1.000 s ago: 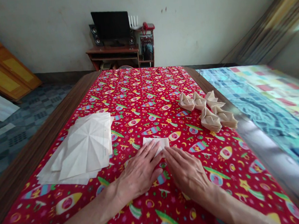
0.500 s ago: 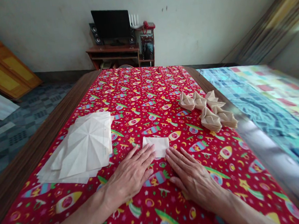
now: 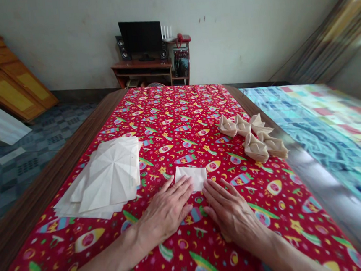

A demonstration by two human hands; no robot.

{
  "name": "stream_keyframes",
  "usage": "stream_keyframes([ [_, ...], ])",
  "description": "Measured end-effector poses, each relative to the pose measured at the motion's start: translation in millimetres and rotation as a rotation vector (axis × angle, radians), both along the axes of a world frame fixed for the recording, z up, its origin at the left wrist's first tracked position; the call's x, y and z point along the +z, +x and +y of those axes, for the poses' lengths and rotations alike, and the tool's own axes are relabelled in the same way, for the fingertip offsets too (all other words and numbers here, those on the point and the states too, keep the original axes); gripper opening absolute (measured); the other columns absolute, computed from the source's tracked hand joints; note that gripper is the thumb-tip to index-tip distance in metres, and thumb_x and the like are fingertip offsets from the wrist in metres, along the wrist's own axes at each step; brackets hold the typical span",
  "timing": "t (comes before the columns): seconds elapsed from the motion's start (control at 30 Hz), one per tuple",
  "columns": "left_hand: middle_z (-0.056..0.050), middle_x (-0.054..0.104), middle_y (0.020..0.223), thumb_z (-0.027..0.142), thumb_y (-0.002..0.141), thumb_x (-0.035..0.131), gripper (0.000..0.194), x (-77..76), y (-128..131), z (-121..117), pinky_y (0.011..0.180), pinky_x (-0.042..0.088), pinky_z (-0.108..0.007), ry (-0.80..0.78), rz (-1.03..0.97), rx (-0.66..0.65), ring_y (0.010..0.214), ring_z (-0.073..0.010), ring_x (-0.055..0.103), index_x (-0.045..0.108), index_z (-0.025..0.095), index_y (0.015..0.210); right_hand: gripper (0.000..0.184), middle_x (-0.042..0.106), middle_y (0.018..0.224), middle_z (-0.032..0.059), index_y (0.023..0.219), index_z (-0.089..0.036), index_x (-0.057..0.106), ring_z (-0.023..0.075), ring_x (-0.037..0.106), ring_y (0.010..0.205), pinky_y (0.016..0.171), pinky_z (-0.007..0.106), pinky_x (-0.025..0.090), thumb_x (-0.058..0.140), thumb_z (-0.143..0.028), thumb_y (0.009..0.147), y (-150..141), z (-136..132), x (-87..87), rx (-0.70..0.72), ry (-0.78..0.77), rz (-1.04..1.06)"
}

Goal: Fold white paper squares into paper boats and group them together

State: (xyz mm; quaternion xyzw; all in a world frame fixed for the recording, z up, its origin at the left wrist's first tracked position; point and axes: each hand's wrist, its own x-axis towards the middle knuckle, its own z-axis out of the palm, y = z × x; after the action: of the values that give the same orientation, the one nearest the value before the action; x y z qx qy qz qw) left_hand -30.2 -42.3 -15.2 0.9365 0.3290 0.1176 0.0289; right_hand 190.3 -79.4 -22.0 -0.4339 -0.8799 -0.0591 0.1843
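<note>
A small folded piece of white paper (image 3: 196, 175) lies flat on the red patterned cloth (image 3: 180, 131). My left hand (image 3: 170, 201) rests palm down with its fingers stretched out, the fingertips pressing on the paper's lower left part. Palm down on the other side, my right hand (image 3: 229, 207) has its fingertips at the paper's lower right corner, fingers extended. To the left sits a stack of creased white paper sheets (image 3: 108, 175), the top one marked with folds radiating from its middle. Several folded beige paper pieces (image 3: 254, 146) stand in a cluster at the right.
Dark wood table edges (image 3: 82, 133) show on both sides of the cloth. A bed with a patchwork cover (image 3: 322, 127) adjoins the right side. Beyond the far end stands a desk (image 3: 141, 67) with a monitor (image 3: 141, 37). A wooden cabinet (image 3: 11, 78) is at the left.
The whole view has shifted slightly, so the scene appears a little lower and to the right. Both hands stay flat at the folded paper, with hardly any movement against it.
</note>
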Motion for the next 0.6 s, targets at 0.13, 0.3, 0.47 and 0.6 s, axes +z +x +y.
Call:
stream_keyframes([
  [0.13, -0.003, 0.045, 0.143, 0.029, 0.097, 0.040, 0.040, -1.4, -13, 2, 0.114, 0.026, -0.041, 0.021, 0.006, 0.017, 0.135, -0.0168, 0.037, 0.044, 0.020, 0.135, 0.031, 0.064, 0.121, 0.0100, 0.120, -0.012, 0.059, 0.0253, 0.057, 0.114, 0.096, 0.047, 0.047, 0.043, -0.018, 0.093, 6, 4, 0.3, 0.011, -0.008, 0.086],
  [0.3, -0.005, 0.047, 0.141, 0.025, 0.096, 0.041, 0.039, -2.3, -32, -2, 0.111, 0.031, -0.042, 0.067, -0.005, 0.032, 0.132, -0.0189, 0.041, 0.047, 0.019, 0.134, 0.023, 0.068, 0.107, 0.0081, 0.109, -0.016, 0.061, 0.0211, 0.061, 0.099, 0.083, 0.036, 0.051, 0.044, -0.019, 0.094, 13, 15, -1.1, -0.058, -0.056, 0.181],
  [0.47, -0.007, 0.056, 0.132, 0.020, 0.095, 0.041, 0.034, -7.4, -28, -1, 0.106, 0.041, -0.041, 0.105, -0.083, 0.073, 0.125, -0.0205, 0.049, 0.057, 0.016, 0.125, 0.018, 0.065, 0.086, 0.0059, 0.094, -0.019, 0.058, 0.0180, 0.061, 0.075, 0.066, 0.029, 0.047, 0.054, -0.036, 0.090, 7, 28, 1.0, -0.278, -0.172, 0.199],
  [0.6, -0.009, 0.062, 0.124, 0.018, 0.094, 0.041, 0.032, -11.4, -27, 1, 0.100, 0.047, -0.037, 0.126, -0.145, 0.060, 0.117, -0.0196, 0.055, 0.061, 0.013, 0.119, 0.020, 0.062, 0.080, 0.0045, 0.084, -0.020, 0.055, 0.0160, 0.058, 0.069, 0.061, 0.026, 0.043, 0.058, -0.039, 0.086, 0, 32, -4.5, -0.293, -0.141, 0.238],
])
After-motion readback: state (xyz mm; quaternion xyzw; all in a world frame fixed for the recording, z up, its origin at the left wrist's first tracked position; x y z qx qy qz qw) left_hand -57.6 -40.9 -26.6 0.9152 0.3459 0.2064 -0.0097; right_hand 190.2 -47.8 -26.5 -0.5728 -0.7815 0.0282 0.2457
